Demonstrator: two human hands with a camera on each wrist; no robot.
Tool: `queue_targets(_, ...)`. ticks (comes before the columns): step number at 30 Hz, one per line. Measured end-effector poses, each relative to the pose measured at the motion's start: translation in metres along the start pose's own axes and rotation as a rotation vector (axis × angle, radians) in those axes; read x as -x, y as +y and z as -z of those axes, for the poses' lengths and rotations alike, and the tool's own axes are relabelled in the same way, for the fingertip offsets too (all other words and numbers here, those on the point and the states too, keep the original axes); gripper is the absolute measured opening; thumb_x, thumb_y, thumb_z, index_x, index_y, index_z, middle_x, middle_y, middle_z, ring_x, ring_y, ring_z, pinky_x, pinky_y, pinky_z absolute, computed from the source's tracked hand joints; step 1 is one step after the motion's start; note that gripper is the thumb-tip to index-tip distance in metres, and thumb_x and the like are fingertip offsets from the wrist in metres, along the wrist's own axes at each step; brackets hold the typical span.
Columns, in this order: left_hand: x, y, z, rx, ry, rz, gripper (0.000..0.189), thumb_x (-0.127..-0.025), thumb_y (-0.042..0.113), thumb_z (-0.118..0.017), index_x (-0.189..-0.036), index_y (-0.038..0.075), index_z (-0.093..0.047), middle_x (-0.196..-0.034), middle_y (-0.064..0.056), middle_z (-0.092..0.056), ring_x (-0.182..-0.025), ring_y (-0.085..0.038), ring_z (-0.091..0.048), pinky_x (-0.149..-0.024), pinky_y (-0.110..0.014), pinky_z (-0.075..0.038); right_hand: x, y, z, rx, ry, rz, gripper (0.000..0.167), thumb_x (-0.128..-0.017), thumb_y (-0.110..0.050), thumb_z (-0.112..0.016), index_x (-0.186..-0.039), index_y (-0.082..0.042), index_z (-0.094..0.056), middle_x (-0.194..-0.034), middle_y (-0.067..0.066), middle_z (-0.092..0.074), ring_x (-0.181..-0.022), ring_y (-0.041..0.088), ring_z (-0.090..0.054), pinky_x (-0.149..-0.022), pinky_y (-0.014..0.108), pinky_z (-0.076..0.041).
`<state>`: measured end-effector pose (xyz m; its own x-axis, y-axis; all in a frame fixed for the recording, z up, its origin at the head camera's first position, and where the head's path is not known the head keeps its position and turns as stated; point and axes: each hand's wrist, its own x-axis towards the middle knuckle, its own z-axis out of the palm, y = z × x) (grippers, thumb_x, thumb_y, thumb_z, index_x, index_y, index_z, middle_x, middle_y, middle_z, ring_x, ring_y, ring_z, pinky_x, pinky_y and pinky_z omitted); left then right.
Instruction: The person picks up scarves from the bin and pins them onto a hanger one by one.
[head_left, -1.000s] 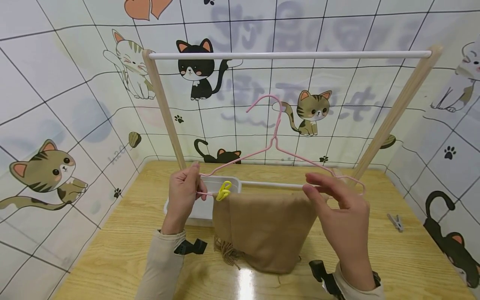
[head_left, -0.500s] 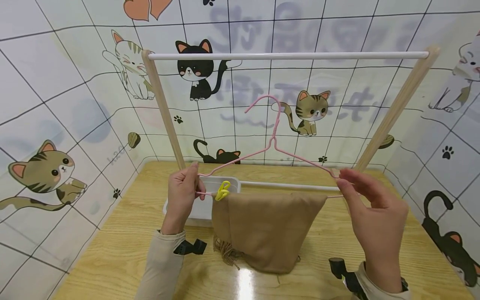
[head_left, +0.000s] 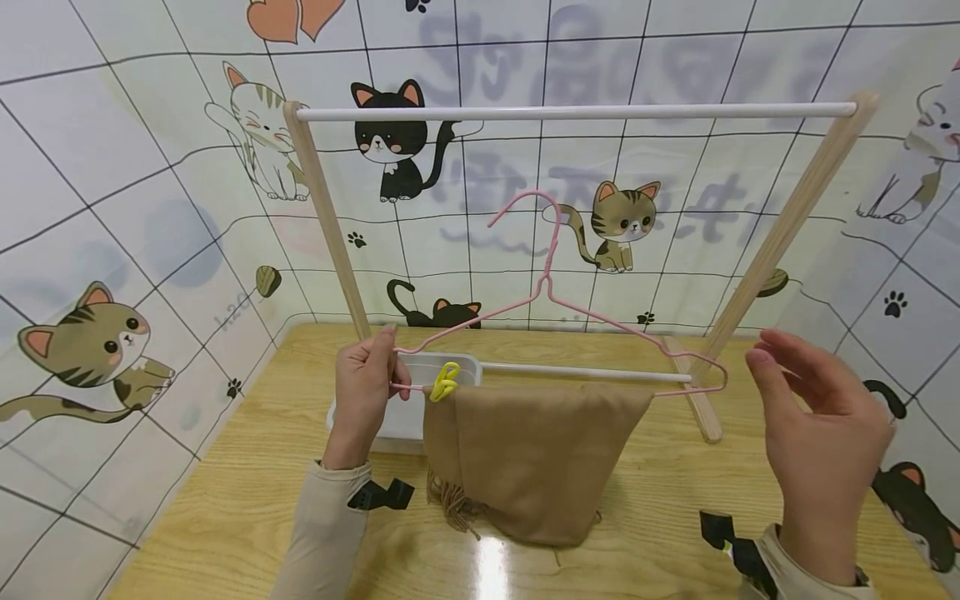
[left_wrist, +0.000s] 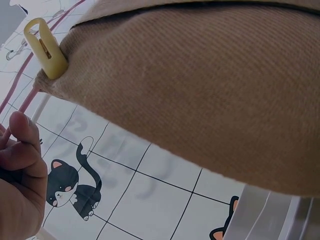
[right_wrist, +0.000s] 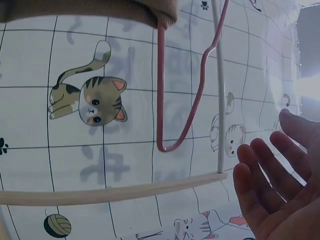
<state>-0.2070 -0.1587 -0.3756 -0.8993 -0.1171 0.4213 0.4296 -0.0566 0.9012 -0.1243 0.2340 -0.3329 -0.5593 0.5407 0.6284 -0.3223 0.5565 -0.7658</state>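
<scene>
My left hand [head_left: 363, 392] grips the left end of a pink wire hanger [head_left: 553, 250], its hook pointing up. Over the hanger's bottom bar drapes a brown fringed scarf [head_left: 536, 467], its fringe hanging at the lower left. A yellow clothespin [head_left: 445, 382] clamps the scarf's top left corner to the bar; the left wrist view shows this clothespin [left_wrist: 46, 49] close up. Apart from the hanger, to its right, my right hand [head_left: 825, 442] holds nothing, its fingers loosely bent. In the right wrist view that hand [right_wrist: 280, 185] is beside the bare hanger end [right_wrist: 167, 145].
A drying rack with a white top rail [head_left: 577, 111] and wooden legs [head_left: 787, 225] stands behind the hanger. Its lower white rail [head_left: 585, 372] runs near the wooden table [head_left: 225, 500]. A white tray [head_left: 397, 437] sits behind the left hand, partly hidden by the scarf.
My right hand has moved right, from the scarf's top right corner along the hanger's end and off it. The left hand, hanger and scarf have stayed nearly still.
</scene>
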Motion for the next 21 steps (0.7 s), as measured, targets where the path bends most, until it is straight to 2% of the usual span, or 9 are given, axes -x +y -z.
queue_targets(8, 0.0, 0.001, 0.0, -0.014, 0.007, -0.008, 0.066, -0.107, 0.031, -0.054, -0.056, -0.009, -0.043, -0.044, -0.007, -0.055, -0.033, -0.014, -0.047, -0.036, -0.021, -0.026, -0.012, 0.019, 0.015, 0.08, 0.097, -0.06, 0.028, -0.093, -0.019, -0.077, -0.12, -0.016, -0.077, -0.112, -0.011, -0.075, -0.096, -0.009, -0.066, -0.085, 0.011, -0.048)
queue_targets(10, 0.0, 0.002, 0.0, -0.015, 0.01, -0.008, 0.065, -0.107, 0.031, -0.054, -0.057, -0.009, -0.042, -0.044, -0.007, -0.055, -0.034, -0.014, -0.047, -0.037, -0.021, -0.027, -0.014, 0.021, 0.018, 0.094, 0.109, -0.105, 0.029, -0.094, -0.023, -0.075, -0.122, -0.018, -0.076, -0.113, -0.015, -0.073, -0.096, -0.009, -0.064, -0.087, 0.011, -0.047)
queue_targets(15, 0.0, 0.002, -0.001, -0.013, 0.014, -0.01, 0.064, -0.107, 0.029, -0.053, -0.057, -0.008, -0.041, -0.044, -0.007, -0.054, -0.034, -0.014, -0.048, -0.037, -0.024, -0.028, -0.019, 0.026, 0.026, 0.141, 0.116, -0.231, 0.031, -0.097, -0.03, -0.071, -0.127, -0.024, -0.073, -0.111, -0.024, -0.067, -0.097, -0.011, -0.058, -0.087, 0.011, -0.042)
queue_targets(19, 0.0, 0.002, -0.001, -0.01, 0.013, -0.014, 0.064, -0.107, 0.029, -0.053, -0.056, -0.008, -0.04, -0.044, -0.007, -0.054, -0.034, -0.014, -0.048, -0.037, -0.024, -0.028, -0.022, 0.035, 0.03, 0.191, 0.102, -0.287, 0.034, -0.097, -0.031, -0.071, -0.131, -0.028, -0.07, -0.113, -0.026, -0.065, -0.094, -0.013, -0.054, -0.086, 0.009, -0.04)
queue_targets(21, 0.0, 0.003, -0.001, -0.011, 0.014, -0.011, 0.064, -0.107, 0.029, -0.053, -0.056, -0.008, -0.04, -0.044, -0.007, -0.055, -0.034, -0.015, -0.048, -0.037, -0.024, -0.029, -0.023, 0.04, 0.032, 0.213, 0.091, -0.308, 0.036, -0.097, -0.031, -0.071, -0.133, -0.029, -0.069, -0.118, -0.024, -0.065, -0.093, -0.014, -0.052, -0.09, 0.009, -0.041)
